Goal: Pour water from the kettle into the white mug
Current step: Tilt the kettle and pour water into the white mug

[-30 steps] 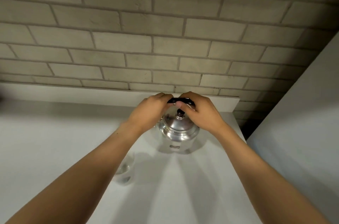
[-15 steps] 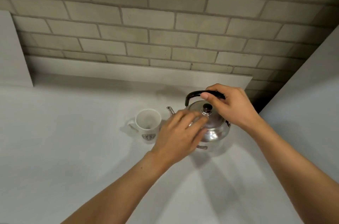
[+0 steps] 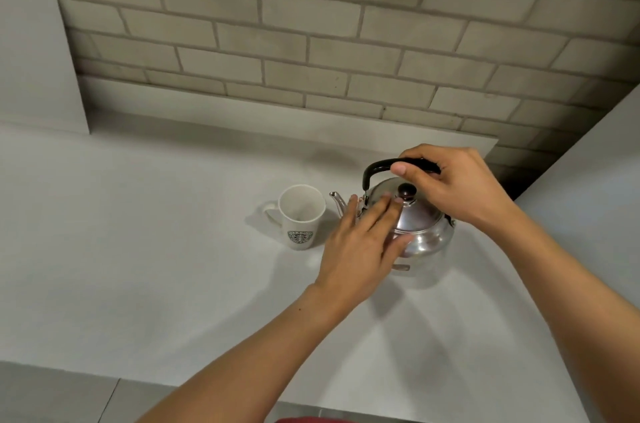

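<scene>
Two hands on shiny steel kettle (image 3: 420,232): right hand (image 3: 460,187) clasps black handle (image 3: 381,166), left hand (image 3: 360,242) flat, fingers spread, steadying lid. Lift level, tip spout slowly over empty white mug (image 3: 300,216).

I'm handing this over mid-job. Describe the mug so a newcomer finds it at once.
Start at the brick wall and drop to the white counter below it. The mug stands upright there, just left of the steel kettle, whose spout points toward it. It is the only white cup, with a round green logo and its handle turned away from the kettle.
</scene>
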